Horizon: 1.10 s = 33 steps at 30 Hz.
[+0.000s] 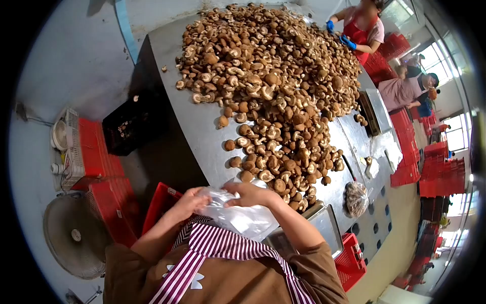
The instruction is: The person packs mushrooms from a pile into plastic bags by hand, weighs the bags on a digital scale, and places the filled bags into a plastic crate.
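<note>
A clear plastic bag hangs between my two hands, just in front of the striped apron. My left hand pinches the bag near its left side. On the other side, my right hand is closed on the bag too, its fingers curled over the top. What is inside the bag, if anything, I cannot make out. Beyond my hands, a big heap of brown shiitake mushrooms covers much of the metal table. The nearest mushrooms lie close to my right hand.
A filled bag of mushrooms sits at the right, near a metal tray. Red crates stand below and along the right. A fan is at left. Across the heap, a person in blue gloves handles mushrooms.
</note>
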Motion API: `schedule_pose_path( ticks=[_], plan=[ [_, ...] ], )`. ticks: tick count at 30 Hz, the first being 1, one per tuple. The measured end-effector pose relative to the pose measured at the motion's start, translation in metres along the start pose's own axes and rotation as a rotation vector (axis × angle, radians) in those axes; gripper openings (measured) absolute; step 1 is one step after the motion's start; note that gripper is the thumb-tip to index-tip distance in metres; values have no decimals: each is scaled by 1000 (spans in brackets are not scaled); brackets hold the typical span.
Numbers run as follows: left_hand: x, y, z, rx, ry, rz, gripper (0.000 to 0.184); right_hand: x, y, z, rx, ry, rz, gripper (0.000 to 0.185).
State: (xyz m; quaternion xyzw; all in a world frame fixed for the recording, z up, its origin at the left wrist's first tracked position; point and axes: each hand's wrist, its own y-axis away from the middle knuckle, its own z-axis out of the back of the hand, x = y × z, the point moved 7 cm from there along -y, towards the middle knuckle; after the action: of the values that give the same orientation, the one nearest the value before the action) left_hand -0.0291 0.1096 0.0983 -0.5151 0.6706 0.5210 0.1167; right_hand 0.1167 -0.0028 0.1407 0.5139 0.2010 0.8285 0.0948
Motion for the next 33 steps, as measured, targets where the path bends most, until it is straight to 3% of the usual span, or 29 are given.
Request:
schedule_pose_path(
  ticks=[1, 3, 4, 6, 8, 9, 11, 12, 13, 15, 16, 17, 19, 20, 21, 23, 25, 27, 30, 33],
  plan=[
    [-5, -4, 7, -137, 119, -9, 18, -15, 16, -8, 22, 9, -77, 56],
    [-20, -15, 13, 32, 259, -57, 17, -35, 46, -12, -101, -152, -168, 43],
    [-22, -21, 18, 4, 403, -30, 21, -36, 62, -9, -208, -143, -206, 36],
    [-19, -36, 29, -55, 613, 4, 32, -44, 81, -8, -232, -187, -293, 35],
    [-11, -43, 39, -130, 674, 25, 29, -45, 95, -5, -261, -348, -455, 35],
    [-4, -43, 47, -224, 694, 28, 27, -48, 106, -6, -562, -615, -465, 32],
    [5, -43, 46, -306, 656, 110, 28, -40, 94, 6, -665, -1450, 33, 31],
    [14, -40, 46, -392, 624, 185, 28, -51, 96, -3, -898, -1968, 50, 22],
    [15, -29, 33, -402, 572, 253, 26, -38, 83, 9, -668, -2025, 506, 18],
    [46, -33, 42, -343, 674, 253, 24, -54, 57, 3, -521, -2196, 717, 22],
    [42, -29, 32, -330, 729, 237, 26, -67, 49, -8, -838, -2212, 422, 33],
    [58, -30, 55, -335, 723, 236, 26, -80, 36, -22, -975, -2249, 233, 42],
    [73, -41, 88, 218, 909, -37, 31, -80, 14, -46, -811, -2214, 82, 40],
    [59, -28, 88, -255, 918, 66, 35, -81, 5, -58, -876, -2148, -67, 40],
    [66, -34, 113, -148, 973, 11, 37, -137, -30, -98, -812, -2196, -19, 38],
    [41, -38, 108, -522, 866, 52, 43, -140, -43, -106, -818, -2137, -87, 32],
    [9, -51, 94, -482, 731, 89, 48, -156, -54, -101, -755, -2257, 7, 29],
    [17, -111, 112, -244, 684, 80, 45, -155, -34, -83, -1021, -2316, -149, 33],
    [4, -192, 90, -342, 442, 159, 34, -177, -9, -68, -1225, -2345, -114, 41],
    [-9, -267, 46, -294, 129, 156, 43, -186, 30, -51, -1499, -2433, -185, 51]
  ],
)
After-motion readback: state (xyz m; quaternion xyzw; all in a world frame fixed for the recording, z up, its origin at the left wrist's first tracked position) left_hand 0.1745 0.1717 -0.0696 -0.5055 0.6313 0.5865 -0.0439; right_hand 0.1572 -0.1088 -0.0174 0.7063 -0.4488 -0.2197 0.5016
